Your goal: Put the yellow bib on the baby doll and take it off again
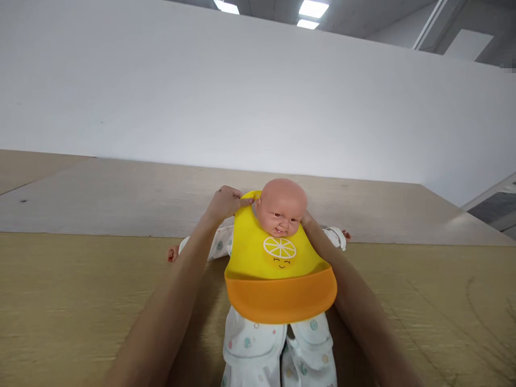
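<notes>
yellow silicone bib (pixel 278 269) sits on the doll (pixel 281 207), lying face up on the tabletop (pixel 68 301). you're pinching the bib's collar by the neck, left hand (pixel 224 203) gripping firmly; right hand (pixel 307 218) tucks behind the head, grip hidden, can't tell.

That silicone bib (pixel 281 285) looks smooth with a soft gloss, and the doll's head (pixel 281 207) is shiny molded vinyl. The sleepsuit (pixel 252 344) is plain matt cotton, and the wooden board (pixel 60 301) underneath has a smooth, faintly grainy finish.
</notes>
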The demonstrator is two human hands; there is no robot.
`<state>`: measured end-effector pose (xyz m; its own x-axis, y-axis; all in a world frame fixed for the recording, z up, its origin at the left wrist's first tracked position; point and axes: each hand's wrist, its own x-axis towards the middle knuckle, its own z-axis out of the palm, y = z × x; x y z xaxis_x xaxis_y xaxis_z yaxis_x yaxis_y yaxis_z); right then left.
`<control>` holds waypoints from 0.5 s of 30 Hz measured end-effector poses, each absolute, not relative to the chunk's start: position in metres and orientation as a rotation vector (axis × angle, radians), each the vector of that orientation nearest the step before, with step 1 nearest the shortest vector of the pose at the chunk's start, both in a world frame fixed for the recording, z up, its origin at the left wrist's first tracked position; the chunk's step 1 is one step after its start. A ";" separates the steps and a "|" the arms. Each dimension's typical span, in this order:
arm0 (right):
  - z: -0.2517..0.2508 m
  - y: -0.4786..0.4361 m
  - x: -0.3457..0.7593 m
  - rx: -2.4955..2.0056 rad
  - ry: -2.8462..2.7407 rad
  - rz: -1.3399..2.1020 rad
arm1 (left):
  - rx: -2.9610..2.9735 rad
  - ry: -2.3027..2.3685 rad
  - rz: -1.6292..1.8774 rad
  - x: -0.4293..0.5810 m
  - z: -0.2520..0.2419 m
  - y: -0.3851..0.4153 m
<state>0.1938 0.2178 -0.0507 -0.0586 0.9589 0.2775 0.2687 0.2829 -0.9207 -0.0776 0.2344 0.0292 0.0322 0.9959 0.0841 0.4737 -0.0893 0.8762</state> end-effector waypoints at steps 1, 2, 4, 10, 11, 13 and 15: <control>-0.050 0.218 0.194 -1.168 -1.554 0.863 | 1.676 1.538 1.004 -0.077 0.030 0.234; -0.049 0.217 0.194 -1.161 -1.563 0.865 | 1.698 1.551 1.018 -0.076 0.030 0.234; -0.047 0.216 0.194 -1.151 -1.577 0.866 | 1.695 1.546 1.041 -0.075 0.030 0.234; -0.046 0.213 0.193 -1.157 -1.590 0.867 | 1.676 1.521 1.135 -0.072 0.033 0.232; -0.046 0.212 0.194 -1.159 -1.592 0.866 | 1.678 1.510 1.132 -0.072 0.033 0.233; -0.047 0.212 0.195 -1.161 -1.594 0.863 | 1.651 1.471 1.102 -0.072 0.032 0.234; -0.047 0.212 0.196 -1.169 -1.592 0.859 | 1.591 1.380 1.071 -0.074 0.030 0.235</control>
